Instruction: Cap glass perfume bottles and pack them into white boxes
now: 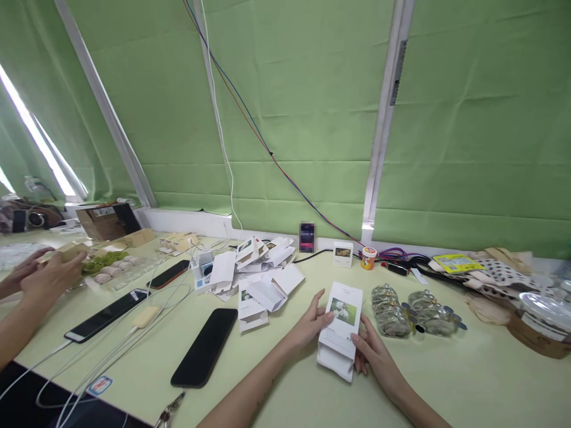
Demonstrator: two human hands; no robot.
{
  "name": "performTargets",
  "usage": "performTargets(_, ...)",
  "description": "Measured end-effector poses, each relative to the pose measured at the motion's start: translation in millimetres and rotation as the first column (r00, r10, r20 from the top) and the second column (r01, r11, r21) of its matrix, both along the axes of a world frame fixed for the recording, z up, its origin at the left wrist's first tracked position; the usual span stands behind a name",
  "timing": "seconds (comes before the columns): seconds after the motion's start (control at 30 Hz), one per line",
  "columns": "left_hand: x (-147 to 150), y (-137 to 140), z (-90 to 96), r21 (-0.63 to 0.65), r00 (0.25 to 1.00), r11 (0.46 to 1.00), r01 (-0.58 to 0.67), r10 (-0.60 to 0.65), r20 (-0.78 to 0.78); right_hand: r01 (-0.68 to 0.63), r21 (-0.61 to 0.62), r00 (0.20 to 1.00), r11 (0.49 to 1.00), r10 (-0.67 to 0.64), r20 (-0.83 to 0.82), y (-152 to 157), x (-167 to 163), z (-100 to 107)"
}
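A white cardboard box with a flower picture on its front is held between my two hands, its lower end open toward me. My left hand grips the box's left edge, thumb on the front face. Along the right edge, my right hand closes on it with the thumb in front and fingers partly hidden behind. Left of my hands lies a heap of similar flattened white boxes. To the right sit two rows of clear packets with dark greenish contents and round metallic tags.
A black phone, a second phone and white charging cables lie at left. A small white box and an orange tub stand at the back. A round container is far right. Another person's hands work at far left.
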State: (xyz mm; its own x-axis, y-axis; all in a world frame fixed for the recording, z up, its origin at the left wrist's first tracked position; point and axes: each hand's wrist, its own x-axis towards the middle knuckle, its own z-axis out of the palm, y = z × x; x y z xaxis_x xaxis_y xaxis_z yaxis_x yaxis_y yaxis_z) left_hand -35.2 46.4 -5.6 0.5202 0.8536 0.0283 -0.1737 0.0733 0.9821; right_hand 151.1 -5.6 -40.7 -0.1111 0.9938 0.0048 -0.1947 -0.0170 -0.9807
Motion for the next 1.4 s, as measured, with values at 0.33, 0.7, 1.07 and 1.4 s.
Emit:
performTargets(0.33, -7.3, 2.0, 9.7, 0.094, 0.989, 0.985, 0.143, -0.141, -0.032, 0.045, -0.041, 0.998, 0.998, -0.046, -0.041, 1.1, 3.6, -5.0)
performTargets(0.7, -18.1, 9.7, 14.9, 0.035, 0.899, 0.898, 0.438, -0.439, 0.011, 0.082, 0.005, 0.993, 0.997, -0.081, -0.089, -4.5, 2.8, 8.7)
performTargets(1.07, -15.8, 13.1, 11.4, 0.067, 0.935, 0.933, 0.354, -0.354, -0.013, 0.003, -0.004, 0.989, 1.0, -0.004, -0.147, -5.7, 5.4, 11.5)
performTargets(1.4, -12.6, 9.3, 7.6, 0.118, 0.979, 0.974, 0.194, -0.2, 0.041, -0.023, 0.152, 0.99, 0.988, 0.044, -0.134, -8.6, -2.0, 13.7)
